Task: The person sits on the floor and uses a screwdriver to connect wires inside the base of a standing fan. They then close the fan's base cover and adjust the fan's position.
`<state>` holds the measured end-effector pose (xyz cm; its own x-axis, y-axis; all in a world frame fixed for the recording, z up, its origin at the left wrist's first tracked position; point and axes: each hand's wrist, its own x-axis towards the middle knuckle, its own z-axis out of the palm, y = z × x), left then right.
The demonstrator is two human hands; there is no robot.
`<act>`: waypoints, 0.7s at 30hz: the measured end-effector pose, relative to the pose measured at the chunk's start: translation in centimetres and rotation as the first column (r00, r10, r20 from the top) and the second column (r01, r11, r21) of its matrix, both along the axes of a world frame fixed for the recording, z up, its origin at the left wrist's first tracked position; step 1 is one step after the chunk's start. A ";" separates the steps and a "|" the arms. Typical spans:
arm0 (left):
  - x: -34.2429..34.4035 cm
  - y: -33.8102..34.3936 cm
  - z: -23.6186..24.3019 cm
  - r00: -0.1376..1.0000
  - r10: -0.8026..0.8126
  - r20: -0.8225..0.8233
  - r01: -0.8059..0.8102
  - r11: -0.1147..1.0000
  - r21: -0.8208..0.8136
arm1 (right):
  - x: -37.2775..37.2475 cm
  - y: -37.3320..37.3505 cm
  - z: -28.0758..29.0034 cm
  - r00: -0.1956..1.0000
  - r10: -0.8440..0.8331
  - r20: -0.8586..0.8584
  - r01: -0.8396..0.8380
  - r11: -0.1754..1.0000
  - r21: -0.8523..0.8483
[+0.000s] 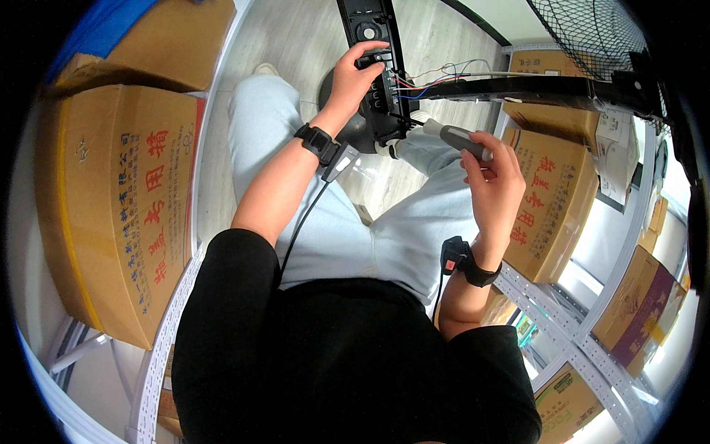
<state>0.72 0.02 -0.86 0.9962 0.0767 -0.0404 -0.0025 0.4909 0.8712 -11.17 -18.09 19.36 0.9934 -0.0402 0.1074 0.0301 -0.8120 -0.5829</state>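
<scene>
My left hand (353, 81) grips a long black housing (379, 118) near the top middle, fingers curled over its inner parts. Thin red, blue and white wires (418, 86) run from it along a black bar (547, 92) to the right. My right hand (492, 181) is closed on a screwdriver (461, 139) with a grey handle, its shaft pointing left at the housing’s lower section. A dark round base (336, 92) shows behind the housing, partly hidden by my left hand.
Cardboard boxes on white metal shelving flank me on the left (107, 207) and right (547, 200). A blue cloth (96, 26) lies at the upper left. Black mesh (580, 37) stands at the upper right. My legs (266, 118) are spread over the grey floor (281, 41).
</scene>
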 end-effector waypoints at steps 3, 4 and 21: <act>0.0 -0.2 0.0 1.000 0.004 0.006 -0.004 0.999 0.039 | 0.1 0.1 0.2 0.992 -0.098 -0.085 0.087 0.989 -0.122; 0.0 -0.1 0.1 1.000 -0.003 -0.006 0.004 0.999 0.047 | 0.3 0.5 0.4 0.975 -0.179 -0.130 0.159 0.976 -0.150; 0.0 0.0 -0.1 1.000 0.011 -0.021 -0.011 1.000 -0.006 | 0.8 0.3 -0.6 0.944 -0.301 -0.134 0.271 0.940 -0.207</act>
